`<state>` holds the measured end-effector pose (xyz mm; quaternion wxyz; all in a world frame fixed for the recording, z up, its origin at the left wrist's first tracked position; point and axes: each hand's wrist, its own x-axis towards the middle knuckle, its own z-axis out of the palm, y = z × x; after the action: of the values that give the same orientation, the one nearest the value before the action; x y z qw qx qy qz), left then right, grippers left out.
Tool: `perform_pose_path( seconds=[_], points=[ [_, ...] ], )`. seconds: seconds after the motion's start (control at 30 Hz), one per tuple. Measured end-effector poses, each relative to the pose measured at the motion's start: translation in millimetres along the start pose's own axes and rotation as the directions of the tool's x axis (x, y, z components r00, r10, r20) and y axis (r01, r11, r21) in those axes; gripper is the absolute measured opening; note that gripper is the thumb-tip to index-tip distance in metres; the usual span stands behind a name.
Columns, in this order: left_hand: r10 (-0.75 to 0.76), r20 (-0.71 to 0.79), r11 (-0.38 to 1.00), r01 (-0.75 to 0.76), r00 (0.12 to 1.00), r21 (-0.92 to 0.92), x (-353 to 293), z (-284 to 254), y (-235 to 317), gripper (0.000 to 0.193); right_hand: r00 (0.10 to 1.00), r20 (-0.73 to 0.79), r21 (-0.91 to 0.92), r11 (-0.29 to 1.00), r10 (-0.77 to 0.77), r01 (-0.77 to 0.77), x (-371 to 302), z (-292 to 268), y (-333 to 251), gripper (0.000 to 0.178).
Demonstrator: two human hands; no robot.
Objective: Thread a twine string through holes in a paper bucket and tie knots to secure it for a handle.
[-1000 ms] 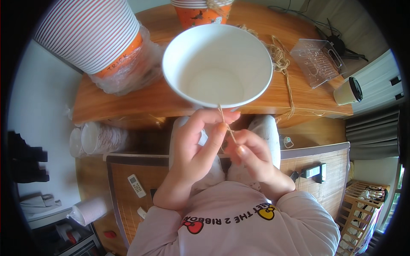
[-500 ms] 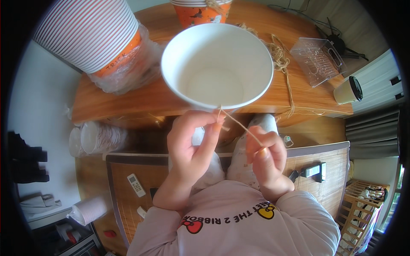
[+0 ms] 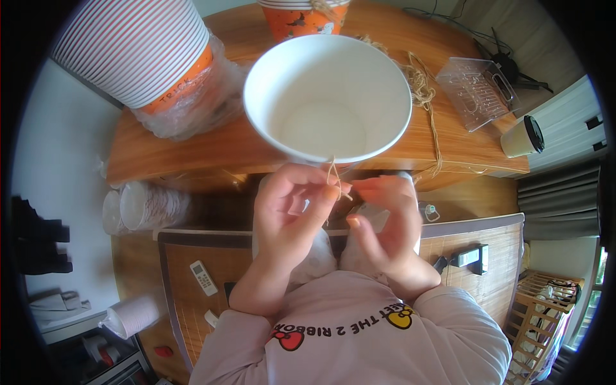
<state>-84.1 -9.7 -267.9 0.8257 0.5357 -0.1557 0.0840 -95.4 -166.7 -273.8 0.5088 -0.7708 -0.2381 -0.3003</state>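
Right hand shift: since the earlier frame, the right hand (image 3: 403,224) is coming back in beside the left hand (image 3: 282,212); the strand it was drawing aside is no longer spanning the gap.
Right hand state: its thumb is standing apart from the fingers, which are pointing toward the twine; no grip is showing.
Left hand state: thumb and fingertips are pinching the twine (image 3: 332,165) just below the bucket's near rim.
Twine position: it is running in a narrow loop from that rim into the left fingertips, with a short end sticking out beyond the thumb.
Bucket position: the white-lined bucket (image 3: 327,70) is facing mouth-up at the front edge of the worktop (image 3: 192,157).
Progress at rim: attachment is looking done, in my judgement; a tightened knot is not yet showing, and an end is remaining loose.
Hidden at fingertips: the left thumb is covering the crossing of the strands.
Hard to read: the right fingers are blurring, and the bucket's underside is staying out of sight, so its support is remaining unconfirmed.
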Motion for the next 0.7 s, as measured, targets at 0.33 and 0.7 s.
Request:
perform_pose_path(
  seconds=[0.33, 0.7],
  points=[
    [-0.009, 0.014, 0.996, 0.01, 1.0, -0.085, -1, -6, -1, 0.014, 0.921, -0.206, -0.148, 0.941, -0.332, 0.306, 18, 14, 11, 0.043],
    [-0.155, 0.112, 0.922, 0.185, 0.982, -0.342, -2, -10, -11, 0.021, 0.97, -0.085, -0.029, 0.974, -0.226, 0.224, 18, 8, 8, 0.043]
  ],
)
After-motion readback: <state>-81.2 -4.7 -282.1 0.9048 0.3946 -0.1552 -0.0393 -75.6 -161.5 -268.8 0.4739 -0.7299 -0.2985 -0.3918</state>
